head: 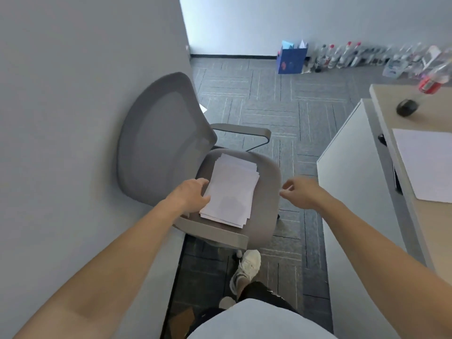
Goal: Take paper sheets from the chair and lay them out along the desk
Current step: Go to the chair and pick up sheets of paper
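Grey chair seat (266, 172): white sheets (232, 189), loose stack, edges staggered.

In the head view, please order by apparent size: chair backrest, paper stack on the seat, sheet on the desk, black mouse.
1. chair backrest
2. paper stack and sheet on the desk: they look alike, and the frame edge cuts the sheet, so unranked
3. black mouse, smallest

— Is there any writing you can read?
— None. The dark blue paper bag (292, 60) bears orange marks, too blurred to make out.
— And the clear plastic bottles (342, 56) beside it?
— Their labels are smears. The white paper stack (232, 189) on the grey mesh office chair (159, 133) shows only faint grey, nothing legible.
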Tool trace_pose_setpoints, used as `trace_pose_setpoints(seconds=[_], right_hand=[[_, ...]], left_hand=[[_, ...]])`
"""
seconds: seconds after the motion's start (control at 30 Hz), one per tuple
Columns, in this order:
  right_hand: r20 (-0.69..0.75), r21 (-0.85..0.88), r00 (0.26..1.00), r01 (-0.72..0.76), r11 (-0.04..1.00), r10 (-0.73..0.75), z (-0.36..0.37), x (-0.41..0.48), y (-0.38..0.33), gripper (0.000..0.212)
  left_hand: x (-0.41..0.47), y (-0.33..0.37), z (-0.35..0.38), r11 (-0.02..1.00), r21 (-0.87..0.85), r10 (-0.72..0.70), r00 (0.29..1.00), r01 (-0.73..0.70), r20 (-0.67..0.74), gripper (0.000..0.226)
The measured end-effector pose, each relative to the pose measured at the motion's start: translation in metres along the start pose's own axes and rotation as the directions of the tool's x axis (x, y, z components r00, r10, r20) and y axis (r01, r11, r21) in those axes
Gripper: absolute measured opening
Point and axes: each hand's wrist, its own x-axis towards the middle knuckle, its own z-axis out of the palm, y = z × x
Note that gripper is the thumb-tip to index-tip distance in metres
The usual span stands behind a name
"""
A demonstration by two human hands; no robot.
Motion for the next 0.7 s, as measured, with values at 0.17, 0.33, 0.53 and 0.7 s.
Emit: trace_pose_setpoints(seconds=[0.17,0.33,0.53,0.7], right_hand=[[0.065,0.141,0.997,-0.055,0.988,0.046,0.028,0.082,0.0,0.037],[0.133,0.325,0.971,-0.232,0.917,0.198,0.071,0.154,-0.001,0.035],[0.192,0.417,0.911,-0.411,0.81,0.364,0.154,0.234,0.02,0.042],[0.199,0.426,0.861,-0.506,0.75,0.468,0.219,0.316,0.049,0.05]], left_hand=[[0.066,-0.013,0.008,0.997,0.034,-0.076,0.987,0.072,0.14,0.077],[0.141,-0.029,0.033,0.996,0.011,-0.092,0.975,0.092,0.202,0.089],[0.252,-0.039,0.107,0.992,-0.079,-0.07,0.949,0.098,0.309,0.091],[0.34,-0.074,0.194,0.99,-0.082,-0.082,0.943,0.114,0.323,0.097]])
